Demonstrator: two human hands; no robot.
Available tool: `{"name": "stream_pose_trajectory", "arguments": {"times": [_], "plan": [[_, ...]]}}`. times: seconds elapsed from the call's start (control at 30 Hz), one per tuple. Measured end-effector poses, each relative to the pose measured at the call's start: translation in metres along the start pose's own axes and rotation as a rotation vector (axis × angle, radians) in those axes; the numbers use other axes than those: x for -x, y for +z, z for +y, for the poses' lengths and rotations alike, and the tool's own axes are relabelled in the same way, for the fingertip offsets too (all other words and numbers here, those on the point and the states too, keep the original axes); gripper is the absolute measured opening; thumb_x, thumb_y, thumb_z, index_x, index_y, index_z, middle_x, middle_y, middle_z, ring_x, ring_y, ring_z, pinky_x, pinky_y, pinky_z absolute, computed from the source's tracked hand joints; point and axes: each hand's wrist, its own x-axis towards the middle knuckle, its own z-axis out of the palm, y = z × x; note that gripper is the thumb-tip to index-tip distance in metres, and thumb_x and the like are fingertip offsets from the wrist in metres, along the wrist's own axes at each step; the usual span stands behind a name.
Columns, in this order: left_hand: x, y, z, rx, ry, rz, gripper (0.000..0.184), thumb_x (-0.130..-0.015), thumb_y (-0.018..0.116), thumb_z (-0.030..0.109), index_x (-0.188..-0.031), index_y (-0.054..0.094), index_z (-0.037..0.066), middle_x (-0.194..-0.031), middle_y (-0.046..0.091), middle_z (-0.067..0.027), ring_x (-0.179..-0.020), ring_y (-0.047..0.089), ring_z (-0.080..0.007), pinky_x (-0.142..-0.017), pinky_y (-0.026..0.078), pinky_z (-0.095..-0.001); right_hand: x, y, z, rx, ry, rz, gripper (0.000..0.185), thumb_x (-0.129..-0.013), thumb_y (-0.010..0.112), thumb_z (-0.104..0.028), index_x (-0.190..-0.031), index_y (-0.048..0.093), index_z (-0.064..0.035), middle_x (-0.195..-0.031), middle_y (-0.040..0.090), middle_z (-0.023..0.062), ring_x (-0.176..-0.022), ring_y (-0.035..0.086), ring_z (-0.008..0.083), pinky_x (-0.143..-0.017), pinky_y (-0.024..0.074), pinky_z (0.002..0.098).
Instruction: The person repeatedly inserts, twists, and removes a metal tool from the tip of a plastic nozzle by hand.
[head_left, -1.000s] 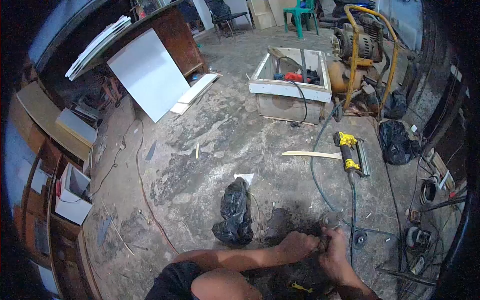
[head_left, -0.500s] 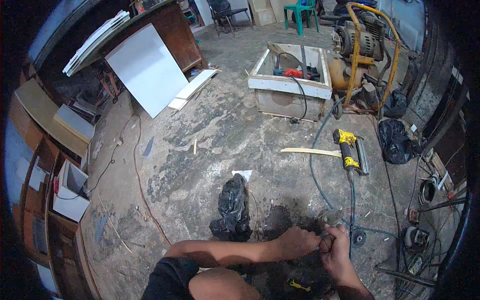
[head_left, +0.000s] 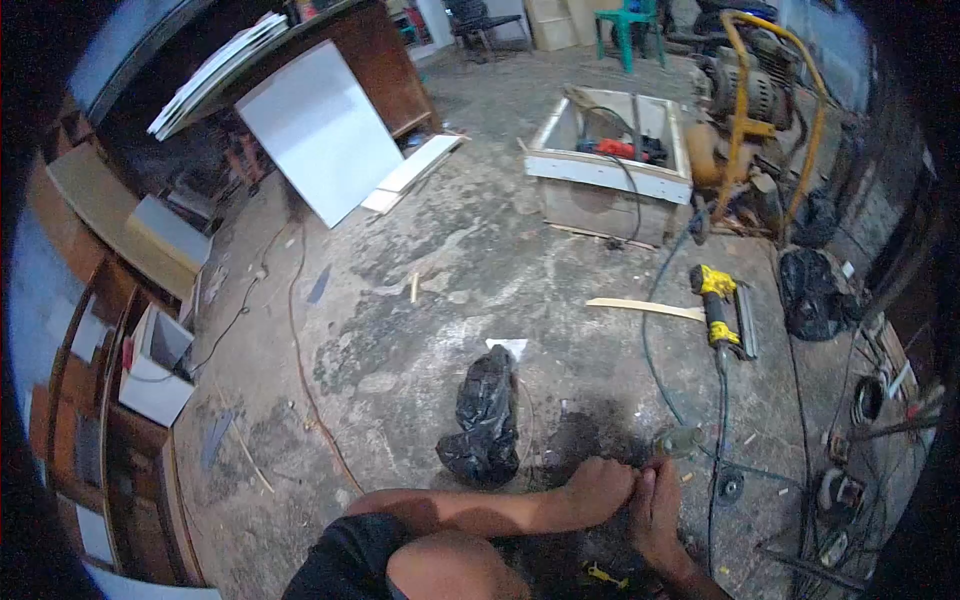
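Observation:
My left hand (head_left: 603, 492) is closed in a fist, its knuckles against my right hand (head_left: 655, 508). The right hand is also closed, with its thumb pressed along the top. Whatever is between the fingers is hidden. Just beyond the fingertips is a rounded grey-green object (head_left: 679, 440), too blurred to name; I cannot tell whether a hand touches it. A dark disc (head_left: 731, 487) lies on the floor to the right. Below the hands is a small yellow piece (head_left: 606, 573). A black plastic bag (head_left: 483, 415) stands left of the hands.
A yellow-and-black nail gun (head_left: 722, 312) with its hose lies ahead on the right, beside a thin wooden strip (head_left: 645, 307). Farther off stand a white-rimmed wooden box (head_left: 605, 205) with tools and a compressor (head_left: 745, 110). A white panel (head_left: 320, 130) leans at left. Cables cross the floor.
The view has shifted, so the floor items appear farther right. My hands stay together; the right hand has turned to a more upright pose, and the grey-green object shows more clearly beyond the fingers.

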Motion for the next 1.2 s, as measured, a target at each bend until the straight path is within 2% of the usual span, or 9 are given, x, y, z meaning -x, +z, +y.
{"name": "stream_pose_trajectory", "arguments": {"times": [0.1, 0.2, 0.5, 0.8, 0.87, 1.03, 1.07, 1.13, 1.2], "plan": [[0.004, 0.016, -0.010, -0.018, 0.122, 0.146, 0.018, -0.079, 0.056, 0.013, -0.083, 0.067, -0.001, -0.080, 0.068, -0.0201, -0.077, 0.069, -0.0340, -0.067, 0.053, -0.0472, -0.003, -0.006, -0.020, 0.124, 0.228, -0.122, 0.040, -0.099, 0.038, -0.035, -0.095, 0.053, 0.0017, -0.071, 0.059, 0.0231, -0.066, 0.057, 0.0444, -0.060, 0.0440, 0.0481], [-0.007, 0.002, -0.008, 0.065, 0.025, -0.013, 0.019, -0.079, 0.055, 0.012, -0.086, 0.068, 0.000, -0.082, 0.068, -0.0207, -0.079, 0.069, -0.0344, -0.070, 0.053, -0.0475, -0.005, -0.009, -0.005, 0.233, 0.098, -0.173, 0.049, -0.099, 0.036, -0.038, -0.080, 0.059, 0.0010, -0.063, 0.060, 0.0241, -0.059, 0.057, 0.0481, -0.055, 0.0432, 0.0526], [-0.009, -0.010, 0.002, 0.524, 0.040, 0.006, 0.021, -0.072, 0.058, 0.012, -0.088, 0.071, 0.015, -0.084, 0.069, -0.0154, -0.083, 0.066, -0.0415, -0.075, 0.052, -0.0508, -0.008, -0.032, -0.017, 0.302, -0.266, -0.023, 0.047, -0.097, 0.042, -0.029, -0.060, 0.053, -0.0005, -0.053, 0.046, 0.0183, -0.048, 0.047, 0.0414, -0.048, 0.0353, 0.0471], [-0.004, 0.003, 0.001, 0.365, 0.311, -0.068, 0.017, -0.062, 0.068, 0.015, -0.072, 0.070, 0.001, -0.079, 0.067, -0.0180, -0.081, 0.066, -0.0375, -0.073, 0.054, -0.0479, -0.007, -0.044, -0.011, 0.318, -0.543, 0.018, 0.030, -0.086, 0.055, -0.004, -0.056, 0.050, -0.0045, -0.050, 0.041, 0.0135, -0.043, 0.037, 0.0339, -0.047, 0.0270, 0.0444], [-0.002, -0.006, 0.000, 0.352, 0.363, -0.078, 0.010, -0.062, 0.071, 0.016, -0.072, 0.071, 0.013, -0.075, 0.069, -0.0083, -0.069, 0.067, -0.0312, -0.067, 0.054, -0.0384, -0.007, -0.049, -0.009, 0.237, -0.492, -0.064, 0.023, -0.082, 0.059, -0.003, -0.060, 0.054, -0.0050, -0.052, 0.046, 0.0119, -0.044, 0.041, 0.0314, -0.045, 0.0314, 0.0428], [0.007, -0.014, 0.007, 0.195, 0.177, 0.092, 0.013, -0.065, 0.070, 0.015, -0.077, 0.066, 0.011, -0.072, 0.064, -0.0140, -0.068, 0.065, -0.0348, -0.062, 0.052, -0.0432, -0.003, -0.052, -0.004, 0.251, -0.468, 0.018, 0.023, -0.079, 0.067, -0.012, -0.059, 0.057, -0.0078, -0.053, 0.052, 0.0113, -0.045, 0.049, 0.0316, -0.044, 0.0399, 0.0421], [0.006, -0.015, -0.003, 0.172, 0.160, 0.134, 0.012, -0.065, 0.070, 0.014, -0.076, 0.065, 0.011, -0.071, 0.064, -0.0142, -0.068, 0.065, -0.0352, -0.061, 0.052, -0.0433, -0.003, -0.054, 0.007, 0.205, -0.486, 0.118, 0.032, -0.087, 0.063, -0.012, -0.057, 0.054, -0.0062, -0.048, 0.047, 0.0077, -0.040, 0.043, 0.0267, -0.041, 0.0354, 0.0388], [0.006, -0.010, -0.029, 0.141, 0.127, 0.211, 0.012, -0.066, 0.069, 0.011, -0.075, 0.061, 0.010, -0.070, 0.062, -0.0147, -0.068, 0.064, -0.0360, -0.059, 0.051, -0.0433, -0.008, -0.081, 0.002, 0.035, -0.003, 0.308, 0.043, -0.096, 0.056, -0.016, -0.055, 0.049, -0.0047, -0.047, 0.042, 0.0025, -0.039, 0.034, 0.0160, -0.040, 0.0285, 0.0344], [0.013, -0.007, -0.041, 0.148, 0.061, 0.201, 0.011, -0.067, 0.068, 0.010, -0.072, 0.058, 0.008, -0.069, 0.061, -0.0152, -0.067, 0.063, -0.0360, -0.058, 0.050, -0.0435, -0.016, -0.101, -0.003, 0.018, -0.038, 0.388, 0.047, -0.099, 0.051, -0.018, -0.055, 0.047, -0.0039, -0.048, 0.040, 0.0001, -0.043, 0.031, 0.0110, -0.041, 0.0253, 0.0328]]}}
